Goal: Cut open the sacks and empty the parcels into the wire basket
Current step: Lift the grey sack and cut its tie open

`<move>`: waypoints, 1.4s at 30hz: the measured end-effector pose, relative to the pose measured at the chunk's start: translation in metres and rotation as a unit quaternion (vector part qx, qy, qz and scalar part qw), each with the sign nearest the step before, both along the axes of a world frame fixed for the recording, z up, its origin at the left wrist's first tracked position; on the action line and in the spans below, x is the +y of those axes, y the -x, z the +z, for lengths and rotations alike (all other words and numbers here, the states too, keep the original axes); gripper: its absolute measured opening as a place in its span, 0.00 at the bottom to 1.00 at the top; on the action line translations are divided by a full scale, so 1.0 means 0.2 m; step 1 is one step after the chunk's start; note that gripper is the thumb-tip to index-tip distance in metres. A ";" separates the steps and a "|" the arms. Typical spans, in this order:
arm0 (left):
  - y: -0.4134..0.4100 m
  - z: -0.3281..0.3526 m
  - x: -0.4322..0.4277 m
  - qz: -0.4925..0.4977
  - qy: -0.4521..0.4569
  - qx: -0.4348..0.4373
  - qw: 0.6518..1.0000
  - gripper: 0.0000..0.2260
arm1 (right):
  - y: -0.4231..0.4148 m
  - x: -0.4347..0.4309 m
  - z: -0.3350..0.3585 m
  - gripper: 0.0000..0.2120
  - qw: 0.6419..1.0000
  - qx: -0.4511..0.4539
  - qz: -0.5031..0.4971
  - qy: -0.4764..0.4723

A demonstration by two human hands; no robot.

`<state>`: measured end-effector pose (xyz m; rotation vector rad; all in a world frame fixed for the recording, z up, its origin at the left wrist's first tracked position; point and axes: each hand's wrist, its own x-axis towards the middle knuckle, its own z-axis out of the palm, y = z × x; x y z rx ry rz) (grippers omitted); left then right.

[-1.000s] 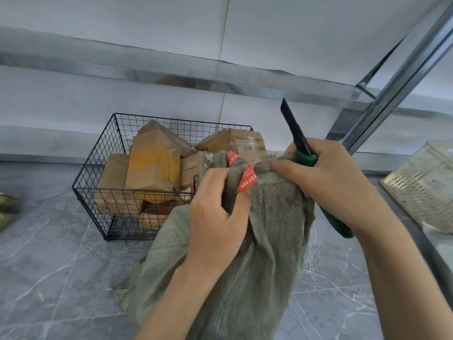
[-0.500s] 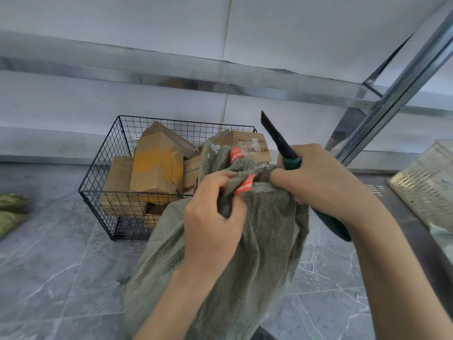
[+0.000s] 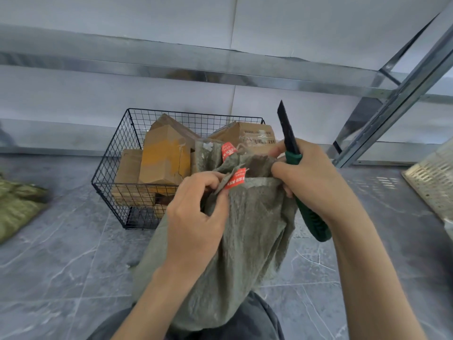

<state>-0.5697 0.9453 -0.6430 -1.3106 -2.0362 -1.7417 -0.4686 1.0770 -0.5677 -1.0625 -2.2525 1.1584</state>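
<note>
Head view: fingers [image 3: 211, 178] of the left hand [image 3: 193, 224] pinch the bunched mouth of the grey-green woven sack [image 3: 250, 241] beside a red paper tag [image 3: 235, 182]. The right hand [image 3: 316, 180] curls round a green-handled, black-bladed knife [image 3: 290, 143], blade up, and nips the same mouth. The sack stands just in front of the black wire basket [image 3: 115, 155], which holds brown cardboard parcels [image 3: 166, 155]. Its coarse weave looks soft and floppy, probably bottom-heavy. The gathered neck is likely the best place to hold it.

A grey-green woven sack [image 3: 247, 241] stands bunched before the black wire basket [image 3: 115, 168] of cardboard parcels [image 3: 164, 155].
</note>
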 end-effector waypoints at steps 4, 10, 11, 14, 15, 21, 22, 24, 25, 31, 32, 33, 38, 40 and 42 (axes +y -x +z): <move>-0.02 0.01 -0.02 -0.041 0.078 -0.021 0.996 0.06 | -0.02 0.02 0.00 0.10 0.997 -0.059 0.014 -0.039; -0.05 0.07 -0.06 -0.120 0.128 -0.059 0.983 0.06 | -0.07 -0.01 0.00 0.09 0.988 -0.129 0.084 -0.029; -0.05 0.08 -0.07 -0.128 0.122 -0.072 0.982 0.06 | -0.08 -0.01 0.00 0.07 0.984 -0.142 0.109 -0.010; -0.05 0.12 -0.08 -0.096 0.101 -0.123 0.983 0.17 | -0.11 -0.02 0.02 0.07 0.973 -0.162 0.160 0.027; -0.04 0.14 -0.07 -0.074 0.108 -0.140 0.981 0.20 | -0.11 -0.02 0.02 0.12 0.973 -0.161 0.163 0.032; 0.03 0.22 -0.04 -0.003 0.268 -0.128 0.955 0.14 | -0.12 -0.04 0.06 0.24 0.971 -0.160 0.171 0.045; 0.04 0.23 -0.03 -0.010 0.296 -0.130 0.946 0.12 | -0.12 -0.04 0.07 0.27 0.970 -0.165 0.172 0.043; 0.05 0.25 -0.03 -0.041 0.349 -0.124 0.928 0.10 | -0.11 -0.03 0.08 0.30 0.969 -0.180 0.169 0.024; 0.04 0.26 -0.03 -0.057 0.372 -0.115 0.919 0.10 | -0.10 -0.03 0.08 0.28 0.967 -0.193 0.168 0.012; 0.01 0.26 -0.03 -0.109 0.463 -0.086 0.876 0.16 | -0.07 -0.01 0.08 0.10 0.958 -0.220 0.183 -0.018; 0.01 0.26 -0.03 -0.106 0.467 -0.081 0.874 0.16 | -0.07 -0.01 0.07 0.08 0.961 -0.211 0.180 -0.016; 0.01 0.25 -0.03 -0.098 0.470 -0.071 0.875 0.16 | -0.07 -0.01 0.06 0.07 0.964 -0.198 0.175 -0.008; 0.01 0.18 0.01 -0.010 0.422 -0.030 0.906 0.07 | -0.08 0.00 0.02 0.07 0.974 -0.160 0.157 0.037; 0.02 0.16 0.01 0.018 0.392 -0.043 0.919 0.06 | -0.08 0.00 0.01 0.12 0.973 -0.166 0.154 0.050; 0.03 0.15 0.01 0.034 0.356 -0.052 0.932 0.08 | -0.09 0.00 0.01 0.16 0.969 -0.185 0.151 0.063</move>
